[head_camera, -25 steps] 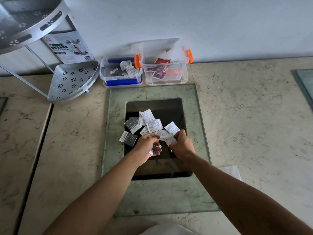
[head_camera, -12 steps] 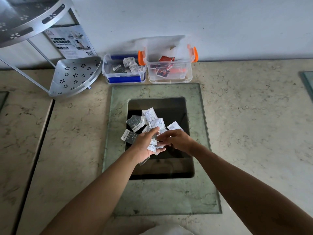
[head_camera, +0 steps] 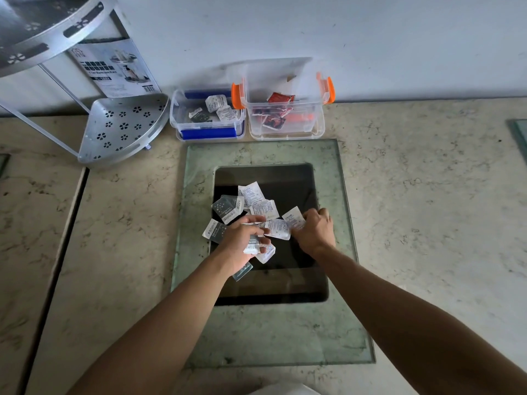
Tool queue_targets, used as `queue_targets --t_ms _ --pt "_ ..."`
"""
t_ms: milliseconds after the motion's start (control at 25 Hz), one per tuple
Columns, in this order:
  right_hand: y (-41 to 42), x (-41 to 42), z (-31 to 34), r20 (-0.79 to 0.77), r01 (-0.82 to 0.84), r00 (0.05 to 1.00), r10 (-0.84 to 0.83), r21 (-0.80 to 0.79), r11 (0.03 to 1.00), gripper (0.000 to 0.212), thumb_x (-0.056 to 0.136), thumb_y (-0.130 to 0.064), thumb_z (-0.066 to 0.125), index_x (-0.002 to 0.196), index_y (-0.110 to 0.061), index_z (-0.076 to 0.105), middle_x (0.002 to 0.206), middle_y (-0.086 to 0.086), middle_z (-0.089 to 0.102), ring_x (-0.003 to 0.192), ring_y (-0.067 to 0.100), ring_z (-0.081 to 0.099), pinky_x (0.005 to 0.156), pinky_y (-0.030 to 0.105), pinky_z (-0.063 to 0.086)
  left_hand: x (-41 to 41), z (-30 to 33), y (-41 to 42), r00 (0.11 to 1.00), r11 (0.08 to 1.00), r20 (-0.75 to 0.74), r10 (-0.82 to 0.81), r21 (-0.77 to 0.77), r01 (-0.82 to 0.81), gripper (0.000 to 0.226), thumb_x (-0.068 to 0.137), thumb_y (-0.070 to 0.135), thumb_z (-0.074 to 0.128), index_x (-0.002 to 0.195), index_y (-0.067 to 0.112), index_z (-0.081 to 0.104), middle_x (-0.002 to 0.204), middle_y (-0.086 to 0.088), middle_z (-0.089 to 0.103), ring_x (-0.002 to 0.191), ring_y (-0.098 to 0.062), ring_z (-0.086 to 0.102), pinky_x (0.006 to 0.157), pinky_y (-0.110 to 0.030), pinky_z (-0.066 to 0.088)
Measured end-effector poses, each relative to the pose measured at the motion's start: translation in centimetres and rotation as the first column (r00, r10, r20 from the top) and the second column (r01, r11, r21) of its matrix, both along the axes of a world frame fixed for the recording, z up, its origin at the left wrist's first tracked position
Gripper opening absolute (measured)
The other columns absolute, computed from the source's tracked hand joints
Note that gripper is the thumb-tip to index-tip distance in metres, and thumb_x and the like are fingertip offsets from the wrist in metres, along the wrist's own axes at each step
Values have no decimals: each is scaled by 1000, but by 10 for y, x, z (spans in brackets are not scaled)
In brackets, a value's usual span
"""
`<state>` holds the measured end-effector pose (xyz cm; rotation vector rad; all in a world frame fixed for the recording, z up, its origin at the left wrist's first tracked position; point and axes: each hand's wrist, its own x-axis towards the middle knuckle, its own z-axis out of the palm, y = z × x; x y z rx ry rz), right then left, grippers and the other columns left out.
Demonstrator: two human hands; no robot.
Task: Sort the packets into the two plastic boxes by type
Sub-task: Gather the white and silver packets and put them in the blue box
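The left hand (head_camera: 242, 238) clutched several white packets (head_camera: 258, 248) while the right hand (head_camera: 315, 228) pinched another (head_camera: 293, 219) from the pile, the blue-latched box (head_camera: 208, 129) lying straight ahead, nearer the left.

Single head view, close, facing forward-down over countertop (head_camera: 413, 195) toward wall (head_camera: 370, 38).

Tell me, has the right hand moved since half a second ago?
Yes. The right hand has gone rightward, toward the right edge of the dark opening in the glass, away from the left hand.
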<state>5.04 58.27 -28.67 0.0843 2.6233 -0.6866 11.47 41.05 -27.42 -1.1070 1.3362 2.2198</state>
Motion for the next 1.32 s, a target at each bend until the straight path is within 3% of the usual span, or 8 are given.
queue_targets --t_ms 120,280,640,800,920,1040,1160,1320 --pt "-12 6 10 -54 -13 999 -1 -257 966 20 79 -11 72 91 -16 57 89 -1 62 78 16 57 60 16 40 -3 -5 7 999 988 14 -44 -148 45 18 92 19 71 100 5 62 84 -17 66 53 -24 58 51 -30 39" --pt "-28 15 19 119 -213 948 295 -452 866 18 77 -12 70 94 -17 67 85 -7 70 77 8 65 69 20 49 -6 -3 10 982 945 42 -186 -267 190 25 92 34 71 100 11 67 78 -7 69 56 -19 58 48 -28 38" --pt "-18 17 -4 -57 -298 953 299 26 954 37 85 -30 72 116 -16 58 123 4 50 113 21 50 85 33 51 3 -6 -18 997 996 63 40 -82 -35 36 83 -17 40 108 -1 60 85 -29 65 67 -36 67 68 -49 59" --pt "-25 18 5 102 -32 993 60 -262 965 16 78 -18 69 88 -15 57 84 -2 64 69 11 57 52 20 46 2 -3 -14 997 966 66 -26 -256 42 15 89 -1 58 101 8 63 78 -17 60 52 -21 53 45 -28 40" --pt "-40 25 13 141 -44 982 127 -480 876 22 71 -12 76 87 -10 60 75 -1 63 65 10 55 61 26 47 -2 -1 -4 989 955 62 -135 -258 146 35 92 34 71 101 1 60 73 -10 66 53 -22 58 43 -30 46" --pt "-48 18 13 384 213 915 122 -718 662 25 68 -1 66 92 4 65 87 20 72 75 29 65 73 41 51 -9 -1 -10 998 982 55 -10 -186 20 27 94 18 64 106 -7 59 84 -20 64 64 -34 67 60 -48 58" --pt "-52 -1 8 168 98 986 -11 -521 848 21 80 -10 60 98 -12 70 98 11 72 81 21 65 71 29 48 -8 -2 -28 993 993 48 108 -59 -105 15 95 0 50 104 -1 60 85 -27 62 69 -40 67 70 -53 60" --pt "-59 -22 0 -85 -328 941 328 16 945 47 93 -23 56 138 -34 50 123 2 44 111 20 50 81 38 55 -4 -1 -44 991 991 41 127 -43 -125 19 88 -9 52 96 2 65 65 -18 57 58 -31 60 59 -41 57"
